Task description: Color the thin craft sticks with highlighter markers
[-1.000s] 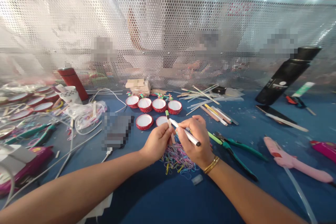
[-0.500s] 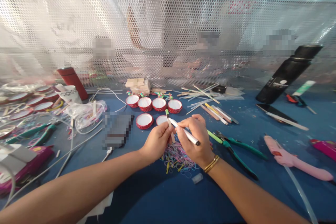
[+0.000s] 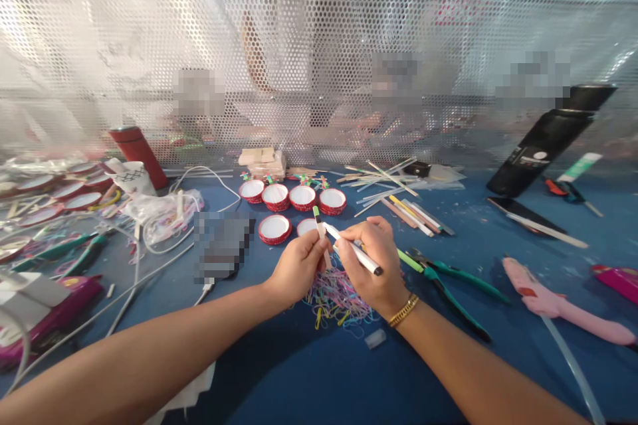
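Note:
My left hand (image 3: 300, 262) pinches a flat wooden stick (image 3: 319, 220) upright; its top end is green with a black band below. In my right hand (image 3: 373, 259) is a white marker pen (image 3: 355, 249) held like a pencil, its tip at the stick and its black end toward me. Beneath both hands lies a tangle of coloured elastic strings (image 3: 339, 299). Just beyond them stand small round red-rimmed pieces with white faces (image 3: 274, 228), several with little green and red figures on top. A small clear cap (image 3: 375, 339) lies near my right wrist.
Green-handled pliers (image 3: 448, 285) and a pink glue gun (image 3: 563, 302) lie on the right. A black bottle (image 3: 543, 146) leans behind a dark phone (image 3: 528, 216). Sticks (image 3: 393, 179) are scattered at the back. Left are a phone (image 3: 226, 249), cables and a red flask (image 3: 139, 156). A perforated screen (image 3: 319, 46) stands behind.
Both hands stay almost in place with the stick and the marker. The right hand has shifted very slightly to the right at most.

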A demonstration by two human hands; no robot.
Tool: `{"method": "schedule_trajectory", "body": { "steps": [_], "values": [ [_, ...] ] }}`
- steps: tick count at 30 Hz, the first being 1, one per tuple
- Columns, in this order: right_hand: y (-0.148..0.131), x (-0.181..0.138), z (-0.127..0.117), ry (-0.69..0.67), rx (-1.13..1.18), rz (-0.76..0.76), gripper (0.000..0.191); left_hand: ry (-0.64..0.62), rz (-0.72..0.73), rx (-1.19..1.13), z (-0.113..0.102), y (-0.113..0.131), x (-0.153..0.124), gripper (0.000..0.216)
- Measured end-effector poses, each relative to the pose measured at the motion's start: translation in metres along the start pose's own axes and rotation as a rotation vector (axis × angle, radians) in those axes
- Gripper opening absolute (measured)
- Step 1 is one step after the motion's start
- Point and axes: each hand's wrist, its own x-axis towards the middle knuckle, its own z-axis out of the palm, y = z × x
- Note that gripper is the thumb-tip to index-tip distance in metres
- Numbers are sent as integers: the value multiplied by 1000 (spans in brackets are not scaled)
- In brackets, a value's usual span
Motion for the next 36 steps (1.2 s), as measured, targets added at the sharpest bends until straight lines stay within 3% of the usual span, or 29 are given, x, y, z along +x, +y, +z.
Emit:
{"method": "schedule_trajectory", "body": {
  "steps": [36],
  "values": [
    [0,0,0,-11,20,-18,4,-3,11,-2,0,-1,0,40]
  ]
}}
